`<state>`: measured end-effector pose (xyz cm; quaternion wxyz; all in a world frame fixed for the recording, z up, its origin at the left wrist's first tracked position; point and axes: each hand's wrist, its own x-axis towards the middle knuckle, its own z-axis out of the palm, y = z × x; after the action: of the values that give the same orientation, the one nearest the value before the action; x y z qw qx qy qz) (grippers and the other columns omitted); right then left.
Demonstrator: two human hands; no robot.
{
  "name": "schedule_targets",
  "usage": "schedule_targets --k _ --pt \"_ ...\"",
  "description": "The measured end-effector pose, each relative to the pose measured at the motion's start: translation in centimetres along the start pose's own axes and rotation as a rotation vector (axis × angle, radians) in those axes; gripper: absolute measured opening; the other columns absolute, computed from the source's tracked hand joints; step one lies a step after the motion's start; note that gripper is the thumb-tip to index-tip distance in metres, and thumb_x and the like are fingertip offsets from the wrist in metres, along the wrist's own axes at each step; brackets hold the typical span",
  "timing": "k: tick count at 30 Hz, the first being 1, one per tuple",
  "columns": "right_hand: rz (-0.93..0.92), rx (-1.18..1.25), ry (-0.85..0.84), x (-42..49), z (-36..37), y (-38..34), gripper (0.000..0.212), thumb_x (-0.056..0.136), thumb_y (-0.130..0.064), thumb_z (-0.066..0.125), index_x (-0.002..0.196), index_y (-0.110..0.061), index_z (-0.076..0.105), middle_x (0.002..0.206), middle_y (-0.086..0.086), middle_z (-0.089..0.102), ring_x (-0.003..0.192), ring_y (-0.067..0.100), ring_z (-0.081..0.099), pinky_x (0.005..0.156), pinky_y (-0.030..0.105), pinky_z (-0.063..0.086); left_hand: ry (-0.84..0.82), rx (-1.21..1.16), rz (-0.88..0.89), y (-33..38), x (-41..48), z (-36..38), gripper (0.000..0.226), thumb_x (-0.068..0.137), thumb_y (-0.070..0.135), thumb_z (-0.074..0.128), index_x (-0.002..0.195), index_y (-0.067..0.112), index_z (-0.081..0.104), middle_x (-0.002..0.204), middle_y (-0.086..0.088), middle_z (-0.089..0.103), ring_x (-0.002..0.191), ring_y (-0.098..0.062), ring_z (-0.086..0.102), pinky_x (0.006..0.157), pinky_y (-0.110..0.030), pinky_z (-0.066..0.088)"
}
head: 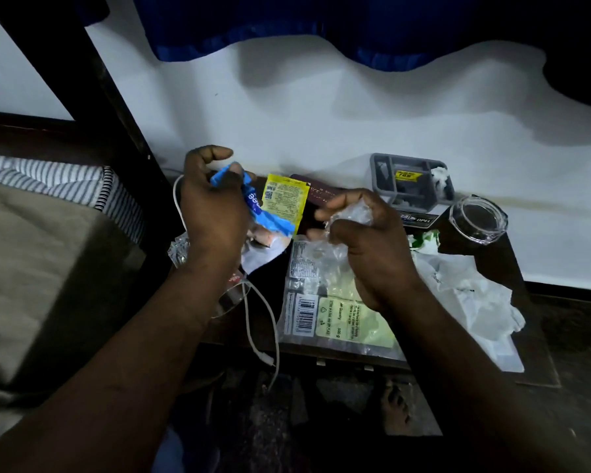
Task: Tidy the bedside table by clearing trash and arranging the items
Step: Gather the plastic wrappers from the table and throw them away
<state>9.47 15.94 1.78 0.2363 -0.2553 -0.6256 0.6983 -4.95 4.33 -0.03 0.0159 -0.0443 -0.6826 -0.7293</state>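
Note:
My left hand (215, 206) grips a bunch of wrappers above the dark bedside table (485, 247): a blue wrapper (253, 203), with a yellow sachet (282, 203) beside it; whether the hand also holds the sachet I cannot tell. My right hand (365, 244) is closed on crumpled clear plastic (352, 215). Below that hand lies a clear food packet (325, 315) with a barcode and a pale green label. A white charging cable (263, 322) trails from under my left wrist over the table's front edge.
A grey organiser box (410, 182) with a yellow tag stands against the white wall. Next to it sits a clear round jar (478, 218). A crumpled white plastic bag (471, 295) lies at the right. A bed with a striped pillow (58, 186) is on the left.

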Motion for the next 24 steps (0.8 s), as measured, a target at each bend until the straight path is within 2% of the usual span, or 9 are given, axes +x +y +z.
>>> schedule_targets --k 2,5,8,11,13,15,18,21,24 --pt "0.063 0.018 -0.059 -0.3 0.1 0.3 0.030 0.074 0.017 0.061 0.083 -0.011 0.069 0.086 0.015 0.073 0.078 0.030 0.070 0.076 0.045 0.057 0.047 -0.007 0.015 -0.2 -0.2 0.7 0.015 0.100 0.003 0.056 0.099 0.015 0.065 0.074 -0.004 0.065 0.063 -0.007 0.065 0.065 -0.028 0.053" --pt "0.121 0.050 -0.228 -1.3 1.1 1.2 0.024 0.069 0.004 0.067 0.091 -0.006 0.072 0.089 0.014 0.077 0.079 0.032 0.074 0.075 0.039 0.057 0.054 -0.009 0.002 0.4 -1.1 1.9 0.017 0.105 0.015 0.055 0.101 0.011 0.071 0.073 0.006 0.061 0.062 0.001 0.058 0.066 -0.020 0.046" --pt "0.119 0.045 -0.171 -1.2 1.3 1.3 0.034 0.069 0.002 0.066 0.102 -0.005 0.073 0.097 0.012 0.079 0.090 0.029 0.076 0.082 0.039 0.060 -0.209 -0.082 -0.209 1.2 -3.0 2.9 0.025 0.101 0.036 0.063 0.101 0.012 0.069 0.068 0.014 0.068 0.062 0.003 0.066 0.055 -0.015 0.050" --pt "0.069 0.077 -0.103 -0.4 0.3 0.7 0.024 0.073 0.003 0.066 0.095 -0.004 0.071 0.091 0.014 0.075 0.084 0.025 0.071 0.083 0.044 0.057 -0.587 -0.321 -0.507 1.5 -4.6 3.3 0.035 0.084 0.025 0.078 0.108 0.007 0.060 0.087 0.000 0.074 0.084 -0.019 0.074 0.069 -0.028 0.060" --pt "0.033 0.110 -0.075 -0.3 0.1 0.4 0.031 0.074 0.002 0.066 0.104 -0.004 0.073 0.099 0.013 0.077 0.091 0.027 0.073 0.086 0.046 0.058 -0.672 -0.317 -0.575 1.8 -4.5 2.8 0.050 0.078 0.019 0.079 0.121 0.001 0.060 0.109 -0.019 0.070 0.099 -0.032 0.067 0.089 -0.041 0.056" --pt "0.027 0.132 -0.080 -0.5 0.3 0.3 0.042 0.073 0.002 0.063 0.113 -0.007 0.074 0.108 0.017 0.078 0.098 0.028 0.074 0.089 0.045 0.059 -0.709 -0.281 -0.603 2.2 -4.3 2.3 0.061 0.078 0.017 0.077 0.129 -0.010 0.055 0.122 -0.028 0.062 0.109 -0.037 0.059 0.099 -0.049 0.047" --pt "0.064 0.195 -0.095 -0.7 0.6 0.3 0.036 0.070 0.003 0.060 0.104 -0.003 0.071 0.099 0.021 0.075 0.090 0.030 0.071 0.084 0.049 0.057 -0.766 -0.272 -0.627 2.2 -4.1 1.8 0.057 0.083 0.019 0.074 0.132 -0.007 0.062 0.126 -0.028 0.065 0.109 -0.036 0.063 0.098 -0.043 0.051" --pt "0.066 0.249 -0.119 -0.7 0.6 0.3 0.029 0.069 0.006 0.056 0.093 -0.004 0.069 0.089 0.018 0.068 0.086 0.033 0.066 0.085 0.061 0.056 -0.811 -0.292 -0.654 2.1 -4.0 1.6 0.046 0.089 0.022 0.066 0.128 -0.003 0.068 0.126 -0.027 0.067 0.104 -0.033 0.066 0.090 -0.036 0.057" --pt "0.086 0.215 -0.084 -0.8 1.2 0.4 0.028 0.066 0.006 0.055 0.093 0.006 0.065 0.088 0.024 0.066 0.084 0.034 0.065 0.082 0.054 0.055 -0.752 -0.322 -0.675 1.8 -4.0 1.6 0.040 0.094 0.018 0.062 0.123 -0.009 0.066 0.116 -0.024 0.072 0.092 -0.031 0.070 0.080 -0.033 0.060"
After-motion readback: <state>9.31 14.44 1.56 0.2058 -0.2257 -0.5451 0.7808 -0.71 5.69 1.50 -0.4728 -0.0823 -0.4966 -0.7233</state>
